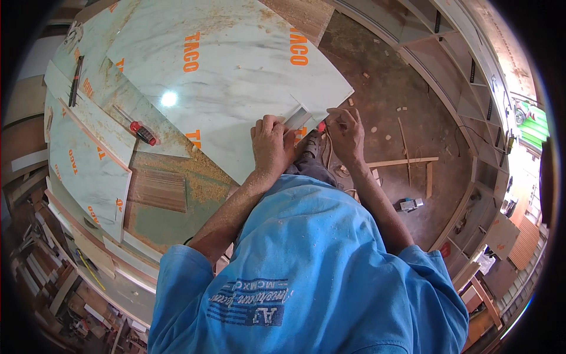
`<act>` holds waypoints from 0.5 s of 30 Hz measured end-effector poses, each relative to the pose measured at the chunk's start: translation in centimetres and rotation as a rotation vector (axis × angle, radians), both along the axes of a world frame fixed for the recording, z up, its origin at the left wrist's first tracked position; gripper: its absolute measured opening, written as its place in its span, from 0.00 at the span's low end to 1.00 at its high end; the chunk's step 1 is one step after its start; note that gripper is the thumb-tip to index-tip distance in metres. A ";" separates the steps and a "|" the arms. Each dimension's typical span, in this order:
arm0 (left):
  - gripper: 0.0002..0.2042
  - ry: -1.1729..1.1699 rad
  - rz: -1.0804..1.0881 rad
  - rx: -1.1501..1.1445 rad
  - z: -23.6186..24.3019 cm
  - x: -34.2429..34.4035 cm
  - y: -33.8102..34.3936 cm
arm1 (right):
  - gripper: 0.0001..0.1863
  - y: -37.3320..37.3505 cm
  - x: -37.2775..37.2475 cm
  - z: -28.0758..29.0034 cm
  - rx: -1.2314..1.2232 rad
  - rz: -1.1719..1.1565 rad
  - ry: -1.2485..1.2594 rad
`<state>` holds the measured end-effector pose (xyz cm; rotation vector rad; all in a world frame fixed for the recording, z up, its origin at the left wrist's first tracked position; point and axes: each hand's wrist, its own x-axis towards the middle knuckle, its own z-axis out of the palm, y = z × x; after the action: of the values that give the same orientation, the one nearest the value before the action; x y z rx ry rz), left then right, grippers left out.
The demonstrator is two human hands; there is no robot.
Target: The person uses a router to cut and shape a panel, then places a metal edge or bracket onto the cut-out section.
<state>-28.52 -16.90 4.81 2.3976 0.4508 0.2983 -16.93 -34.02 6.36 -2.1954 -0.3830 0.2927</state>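
A large marble-patterned white board with orange lettering lies in front of me. My left hand is curled over a short silver metal straightedge at the board's near edge, gripping it there. My right hand is raised beside the board's right corner, fingers pinched together; what they hold is too small to make out. A small red object shows just left of those fingers, below the board's edge.
More boards at left carry a red-handled screwdriver, a dark long tool and sawdust. Wooden battens and a grey power tool lie on the floor at right. Open cabinet frames line the right side.
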 end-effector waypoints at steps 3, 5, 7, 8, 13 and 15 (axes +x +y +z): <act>0.07 0.030 0.017 0.018 -0.6 0.2 0.0 | 0.14 0.3 -0.4 0.1 0.001 -0.013 0.079; 0.07 0.078 -0.006 0.081 -0.9 0.4 0.1 | 0.14 0.1 -0.4 -1.3 0.034 -0.053 0.074; 0.07 0.039 0.022 0.060 -0.2 0.3 0.0 | 0.15 0.6 -0.5 -0.8 0.079 -0.089 0.066; 0.08 0.001 0.050 0.032 0.2 0.3 0.0 | 0.18 0.8 -0.6 -0.5 0.087 -0.220 0.256; 0.16 0.029 -0.034 0.096 0.4 -1.3 -0.4 | 0.26 1.9 0.0 -0.8 0.278 -0.448 0.778; 0.18 0.091 -0.096 0.139 0.1 -2.3 -0.6 | 0.26 3.0 0.0 -0.7 0.444 -0.391 1.061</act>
<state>-30.79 -17.45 4.93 2.5672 0.3646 0.1838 -16.93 -31.03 5.62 -1.3766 0.5176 0.9689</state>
